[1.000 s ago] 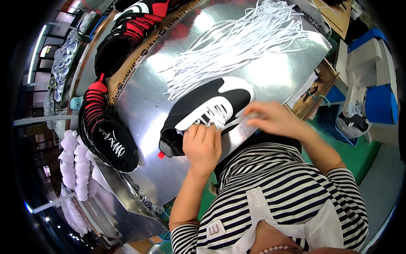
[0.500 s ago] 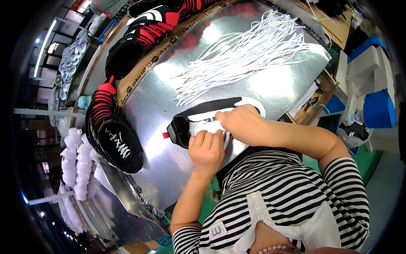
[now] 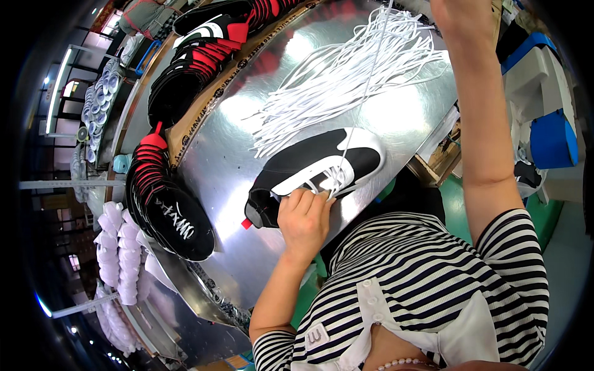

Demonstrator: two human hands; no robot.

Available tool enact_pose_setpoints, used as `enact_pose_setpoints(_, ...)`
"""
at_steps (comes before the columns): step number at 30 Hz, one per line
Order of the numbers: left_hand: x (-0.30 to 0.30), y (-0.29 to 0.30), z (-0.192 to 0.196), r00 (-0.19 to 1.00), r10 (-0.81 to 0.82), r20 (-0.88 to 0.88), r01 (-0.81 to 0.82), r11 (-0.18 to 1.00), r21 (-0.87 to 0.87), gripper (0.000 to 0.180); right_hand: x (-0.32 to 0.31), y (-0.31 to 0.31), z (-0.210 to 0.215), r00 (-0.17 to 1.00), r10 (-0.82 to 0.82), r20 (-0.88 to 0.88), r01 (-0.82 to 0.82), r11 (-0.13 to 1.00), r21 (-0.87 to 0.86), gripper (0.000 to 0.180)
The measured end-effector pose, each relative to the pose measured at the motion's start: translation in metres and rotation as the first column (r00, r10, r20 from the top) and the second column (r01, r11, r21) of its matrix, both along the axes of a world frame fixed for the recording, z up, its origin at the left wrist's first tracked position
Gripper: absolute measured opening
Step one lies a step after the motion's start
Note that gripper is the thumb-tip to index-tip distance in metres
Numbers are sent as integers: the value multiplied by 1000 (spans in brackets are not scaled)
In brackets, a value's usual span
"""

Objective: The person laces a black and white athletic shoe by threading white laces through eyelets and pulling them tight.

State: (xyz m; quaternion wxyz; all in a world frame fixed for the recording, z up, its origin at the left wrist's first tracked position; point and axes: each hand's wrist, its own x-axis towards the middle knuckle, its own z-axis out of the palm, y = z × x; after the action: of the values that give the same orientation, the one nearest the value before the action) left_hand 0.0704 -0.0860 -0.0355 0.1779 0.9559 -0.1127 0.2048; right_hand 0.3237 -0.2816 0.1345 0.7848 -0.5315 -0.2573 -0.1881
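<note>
A black and white shoe upper with a red heel tab lies on the metal tabletop in front of me, its toe toward the right. My left hand is closed on the near side of its opening, fingers curled over the edge by the lacing. White lace crosses the eyelets near the toe. One taut lace strand rises from there past the top edge of the picture. My right hand is raised high at the upper right, cut off by the picture's edge, so its fingers and the lace's end are hidden.
Loose white shoelaces lie heaped across the back of the metal table. Nested black and red uppers line its left side and curve along the far edge. Beyond the table's right edge are a wooden drawer and a white and blue fixture.
My right hand has left the upper and swung far up and right, and a lace strand now stretches upward. My left hand stays on the upper, which has turned slightly.
</note>
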Motion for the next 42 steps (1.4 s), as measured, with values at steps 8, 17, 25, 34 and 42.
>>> enact_pose_setpoints(8,9,5,19,892,115,-437,-349,788,-507,48,-115,14,-150,572,581,-579,-793,573,-208,14)
enact_pose_setpoints(17,27,5,-6,846,323,-424,-501,753,-426,48,-118,65,-186,824,261,-503,-544,613,-573,15)
enact_pose_setpoints(25,23,1,-17,841,428,-332,-540,702,-464,43,-124,44,-174,908,264,-325,-418,536,-733,24)
enact_pose_setpoints(34,22,-4,-6,834,438,-336,-547,733,-404,43,-121,37,-167,926,293,-240,-326,293,-899,15)
enact_pose_setpoints(42,15,-5,-17,901,357,-245,-433,728,-531,41,-107,61,-160,838,540,-84,-130,47,-990,17)
